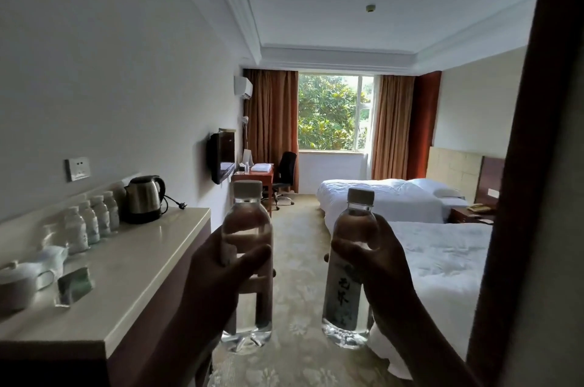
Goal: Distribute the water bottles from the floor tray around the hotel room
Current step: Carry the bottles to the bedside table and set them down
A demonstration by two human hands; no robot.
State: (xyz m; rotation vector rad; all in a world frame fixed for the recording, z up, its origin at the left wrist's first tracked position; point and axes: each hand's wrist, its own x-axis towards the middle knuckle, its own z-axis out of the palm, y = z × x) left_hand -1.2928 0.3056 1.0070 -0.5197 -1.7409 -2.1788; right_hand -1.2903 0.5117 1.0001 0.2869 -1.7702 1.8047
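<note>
My left hand (218, 276) grips a clear water bottle (248, 222) with a white cap, held upright in front of me. My right hand (385, 263) grips a second water bottle (346, 288), also upright, its pale label with dark characters facing me. Both bottles hang in the air over the carpet, side by side and apart. Several more water bottles (91, 222) stand in a row on the counter (142, 263) at my left, against the wall. The floor tray is not in view.
On the counter stand a steel kettle (143, 198), white cups (19, 281) and a small packet (76, 284). Two white beds (442, 254) fill the right side. A dark door edge (531, 197) is close on my right. A desk (254, 178) and chair (286, 172) stand by the window.
</note>
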